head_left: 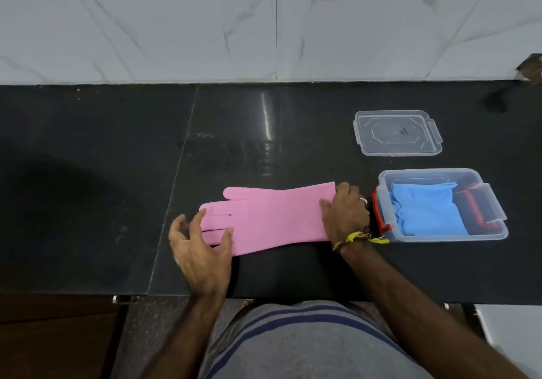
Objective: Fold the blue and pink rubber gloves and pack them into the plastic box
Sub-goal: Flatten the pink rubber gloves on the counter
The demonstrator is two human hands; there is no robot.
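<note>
Head view: the pink glove [272, 217] is laid flat on the black counter [117, 173]. Its cuff is gripped by the right hand [346, 217]; its fingers are touched by the loosely spread left hand [202, 249]. The blue glove [425, 208] is seen inside the plastic box [492, 232]. No writing can be read.

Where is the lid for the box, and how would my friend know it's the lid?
Look at the black counter below the white marble wall. Near its right end sits the open plastic box with the blue glove inside; the lid lies just behind it, toward the wall. It is flat, clear and holds nothing, while the box is deep with red clips.
</note>
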